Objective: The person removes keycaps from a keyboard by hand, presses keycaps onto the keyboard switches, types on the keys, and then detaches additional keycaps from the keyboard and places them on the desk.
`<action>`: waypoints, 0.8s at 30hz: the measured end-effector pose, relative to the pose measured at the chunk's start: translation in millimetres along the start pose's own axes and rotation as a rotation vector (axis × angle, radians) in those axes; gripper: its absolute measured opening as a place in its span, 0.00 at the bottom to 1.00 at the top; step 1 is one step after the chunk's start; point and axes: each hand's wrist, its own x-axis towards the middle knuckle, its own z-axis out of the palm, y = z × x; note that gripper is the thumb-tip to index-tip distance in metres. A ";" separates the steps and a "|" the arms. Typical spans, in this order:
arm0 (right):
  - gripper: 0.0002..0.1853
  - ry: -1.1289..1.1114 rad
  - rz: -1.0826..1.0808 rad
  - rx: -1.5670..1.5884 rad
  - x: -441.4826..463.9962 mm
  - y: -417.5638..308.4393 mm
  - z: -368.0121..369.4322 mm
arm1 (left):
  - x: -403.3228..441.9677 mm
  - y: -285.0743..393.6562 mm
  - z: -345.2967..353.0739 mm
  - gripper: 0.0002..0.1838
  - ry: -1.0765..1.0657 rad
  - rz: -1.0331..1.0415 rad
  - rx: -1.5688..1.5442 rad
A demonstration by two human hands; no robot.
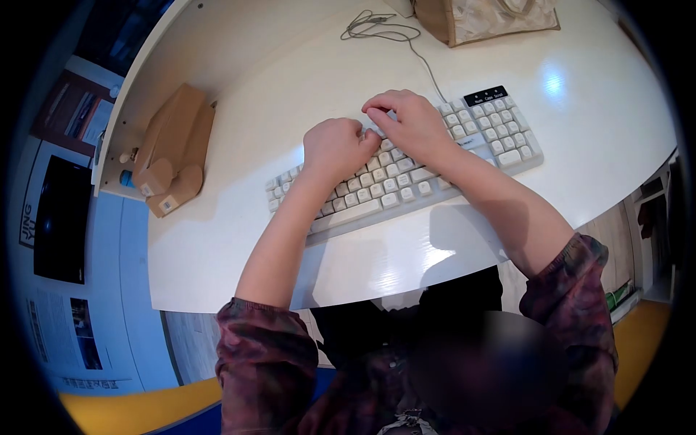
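A white keyboard (366, 206) lies at a slant on the white table, its right end farther from me. My left hand (335, 151) is closed in a fist over the back part of the keys, thumb toward the right. Beside it, my right hand (413, 129) reaches across the keyboard with fingers curled and thumb drawn in near the fingertips. The two hands are close together above the back edge. Whatever may be between the fingers of either hand is hidden. A grey cable (428, 67) runs from the keyboard's back to a loose coil.
Brown cardboard packaging (176, 138) stands at the left against the table's raised side panel (156, 54). At the back sits a beige and brown bag (500, 22). The white table's (239, 239) curved front edge is close to my body.
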 end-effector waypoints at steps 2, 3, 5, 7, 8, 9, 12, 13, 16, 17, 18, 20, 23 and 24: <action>0.12 -0.009 0.016 -0.020 0.1 -1.9 -1.1 | -3.0 -0.3 5.2 0.20 0.068 -0.014 -0.056; 0.12 -0.014 0.024 -0.029 -0.1 -2.3 -0.7 | -5.3 -0.6 8.4 0.20 0.105 -0.020 -0.070; 0.12 0.001 0.026 -0.017 0.4 -0.6 2.0 | -4.4 0.0 10.1 0.19 0.147 -0.030 -0.083; 0.12 0.004 0.016 -0.026 -0.2 2.0 2.3 | -4.9 0.7 10.7 0.18 0.150 -0.052 -0.084; 0.12 -0.003 0.004 -0.037 -0.6 2.7 2.3 | -6.0 -0.9 14.5 0.18 0.181 -0.027 -0.093; 0.12 -0.007 -0.014 -0.046 0.3 2.2 2.2 | -5.3 -1.5 17.0 0.19 0.218 -0.001 -0.100; 0.11 -0.042 -0.022 -0.059 -0.6 1.0 -1.0 | -6.1 6.1 14.8 0.18 0.272 0.009 -0.121; 0.11 -0.073 -0.046 -0.117 -0.6 2.4 -1.9 | -7.2 8.3 12.9 0.17 0.281 0.000 -0.133; 0.11 -0.138 -0.111 -0.274 -0.6 5.1 -5.7 | -8.1 -2.7 20.8 0.15 0.358 0.064 -0.182; 0.11 -0.137 -0.130 -0.313 0.0 5.2 -8.0 | -7.9 -4.6 22.8 0.15 0.359 0.070 -0.195; 0.11 -0.134 -0.149 -0.352 0.9 5.3 -10.7 | -7.6 -5.6 23.8 0.14 0.362 0.077 -0.208; 0.12 -0.115 -0.136 -0.425 3.6 7.9 -17.2 | -7.7 -5.6 25.6 0.14 0.374 0.082 -0.219; 0.13 -0.132 -0.076 -0.469 4.3 9.3 -23.9 | -9.1 -4.3 26.7 0.13 0.392 0.082 -0.217; 0.14 -0.147 -0.049 -0.471 4.2 8.5 -25.0 | -9.1 -4.1 27.3 0.13 0.387 0.079 -0.220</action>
